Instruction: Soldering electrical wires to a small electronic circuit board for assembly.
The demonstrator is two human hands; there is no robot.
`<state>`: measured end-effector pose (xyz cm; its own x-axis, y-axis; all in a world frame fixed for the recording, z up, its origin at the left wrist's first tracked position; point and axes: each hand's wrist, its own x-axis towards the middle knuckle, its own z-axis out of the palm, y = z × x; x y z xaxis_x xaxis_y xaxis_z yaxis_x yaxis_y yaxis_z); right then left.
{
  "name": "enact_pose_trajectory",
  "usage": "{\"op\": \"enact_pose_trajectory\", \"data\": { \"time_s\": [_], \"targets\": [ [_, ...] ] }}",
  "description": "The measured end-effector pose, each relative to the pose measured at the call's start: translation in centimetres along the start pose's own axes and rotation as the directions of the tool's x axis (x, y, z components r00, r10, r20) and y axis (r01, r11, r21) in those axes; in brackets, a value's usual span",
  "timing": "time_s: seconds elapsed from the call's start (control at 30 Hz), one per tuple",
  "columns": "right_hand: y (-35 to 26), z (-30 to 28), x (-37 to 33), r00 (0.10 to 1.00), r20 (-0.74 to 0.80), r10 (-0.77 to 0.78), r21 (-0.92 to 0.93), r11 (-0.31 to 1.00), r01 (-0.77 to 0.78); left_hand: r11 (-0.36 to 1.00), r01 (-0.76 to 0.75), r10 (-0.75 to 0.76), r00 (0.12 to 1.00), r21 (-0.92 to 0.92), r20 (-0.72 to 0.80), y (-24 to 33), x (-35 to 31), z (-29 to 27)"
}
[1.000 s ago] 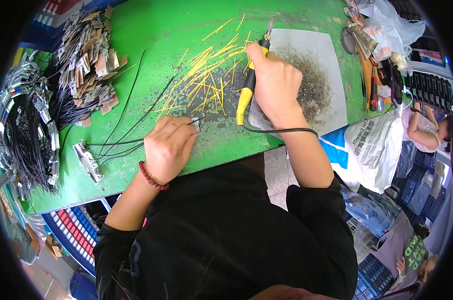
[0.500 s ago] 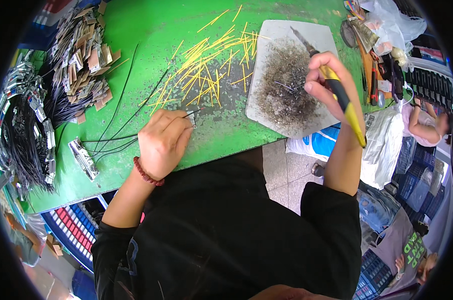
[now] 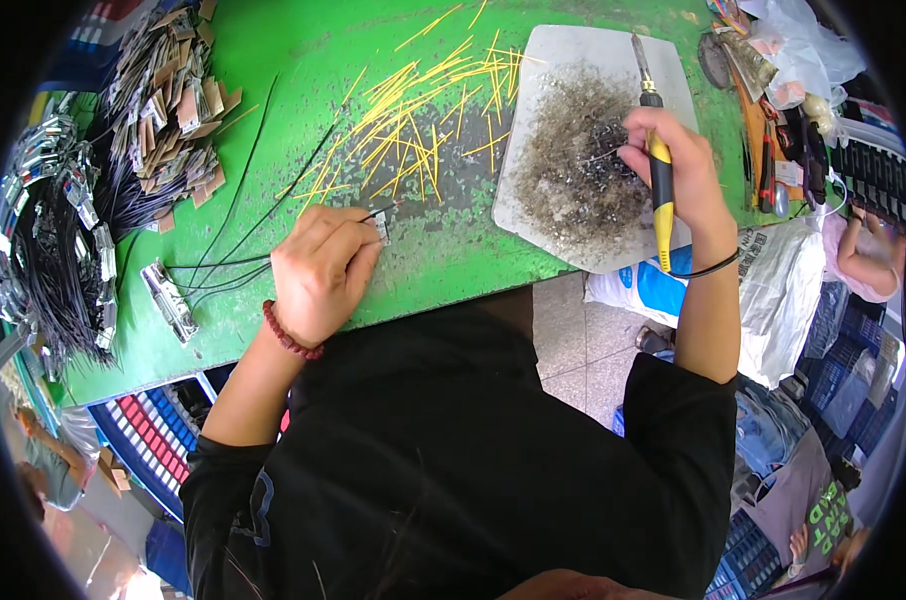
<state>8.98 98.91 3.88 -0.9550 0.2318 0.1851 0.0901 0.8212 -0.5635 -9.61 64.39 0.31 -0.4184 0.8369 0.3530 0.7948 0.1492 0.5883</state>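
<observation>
My left hand [image 3: 323, 265], a red beaded bracelet at its wrist, rests on the green table with its fingers closed on a black wire [image 3: 381, 211]. The wire's tip pokes out beyond the fingertips, beside a small pale piece. Other black wires run from this hand to a silvery metal part [image 3: 170, 300] on its left. My right hand [image 3: 685, 170] grips the yellow-and-black handle of a soldering iron [image 3: 661, 185]. Its metal tip points away from me over a grey board [image 3: 533, 70] covered with dark residue. A thin silvery strand [image 3: 603, 156] shows by the right fingertips; whether they hold it is unclear.
Thin yellow sticks [image 3: 403, 100] lie scattered across the green table [image 3: 303, 60]. Bundles of wired parts with cardboard tabs [image 3: 188, 110] and black-wired metal parts [image 3: 58, 250] are heaped at the left. Tools [image 3: 766, 165] and plastic bags [image 3: 798, 50] crowd the right edge. Other people are at the sides.
My right hand has moved slightly right and swung the soldering iron from slanting left to nearly straight away from me. My left hand keeps its hold on the wire.
</observation>
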Motion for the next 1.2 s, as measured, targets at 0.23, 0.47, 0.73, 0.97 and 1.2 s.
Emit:
{"op": "enact_pose_trajectory", "data": {
  "time_s": [0.23, 0.47, 0.73, 0.97, 1.2],
  "targets": [
    [-0.1, 1.7, 0.5, 0.976, -0.187, -0.113, -0.039, 0.993, 0.108, 1.0, 0.004, -0.003, 1.0, 0.017, -0.012, 0.0, -0.1, 0.0],
    [-3.9, 3.8, -6.6, 0.827, -0.448, 0.339, 0.597, 0.802, -0.005, 0.999, 0.039, -0.039, 0.999, 0.014, -0.017, 0.1, -0.1, 0.0],
    [-6.0, 7.5, -10.7, 0.669, -0.515, 0.536, 0.725, 0.689, 0.006, 0.995, 0.098, -0.098, 0.995, 0.018, -0.001, 0.6, 0.1, -0.1],
    [-5.9, 7.3, -10.8, 0.67, -0.479, 0.567, 0.674, 0.727, -0.133, 0.992, 0.126, -0.126, 0.992, 0.012, -0.02, 0.5, 0.0, -0.1],
    [-5.0, 7.6, -11.1, 0.631, -0.534, 0.563, 0.651, 0.75, -0.117, 0.994, 0.109, -0.109, 0.994, -0.017, -0.016, 0.1, -0.1, -0.1]
  ]
}}
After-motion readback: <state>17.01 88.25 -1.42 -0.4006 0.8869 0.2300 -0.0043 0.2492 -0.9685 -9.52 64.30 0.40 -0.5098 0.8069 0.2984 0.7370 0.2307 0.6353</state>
